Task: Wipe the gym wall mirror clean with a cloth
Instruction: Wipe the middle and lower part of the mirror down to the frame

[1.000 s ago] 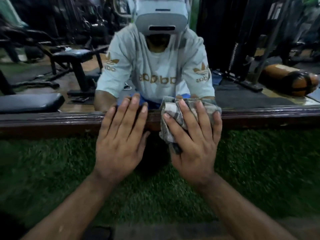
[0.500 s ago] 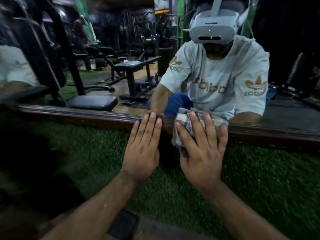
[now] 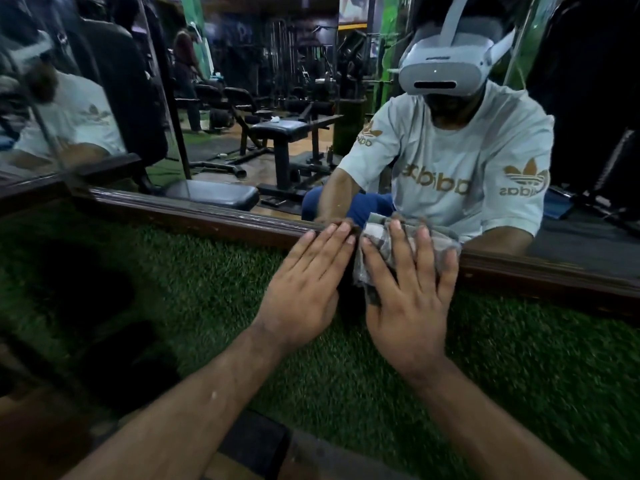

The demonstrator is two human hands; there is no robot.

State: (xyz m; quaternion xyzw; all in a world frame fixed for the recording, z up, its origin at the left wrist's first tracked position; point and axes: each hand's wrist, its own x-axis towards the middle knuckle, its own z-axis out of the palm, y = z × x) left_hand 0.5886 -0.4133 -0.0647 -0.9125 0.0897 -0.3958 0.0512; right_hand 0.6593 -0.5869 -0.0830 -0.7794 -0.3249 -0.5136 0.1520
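Two bare hands are seen pressed side by side against the lower edge of the large framed wall mirror [image 3: 346,98]. The left hand [image 3: 304,289] is laid flat with its fingers straight and close together; nothing is held by it, and its fingertips [image 3: 341,232] are placed on the dark brown wooden frame [image 3: 207,214] at the bottom of the glass. The right hand [image 3: 412,292] is spread with straight fingers over a crumpled grey-and-white checked cloth [image 3: 381,237], which is pressed beneath the palm and fingers against the frame and the lowest strip of glass. The cloth is bunched up, and part of it is seen hanging below the index finger, just beside the left hand. The two hands are nearly touching.

A surface of green artificial turf [image 3: 519,375] is seen below the frame, and both forearms are stretched across it. At the left, a second mirror panel [image 3: 52,98] is joined at an angle to the first.

In the glass, the person's reflection is shown in a pale grey short-sleeved T-shirt [image 3: 467,150] with gold lettering and a white headset [image 3: 445,69]. Black padded weight benches [image 3: 294,131] and dark exercise machines are reflected behind, along with another person [image 3: 187,71] standing far back.
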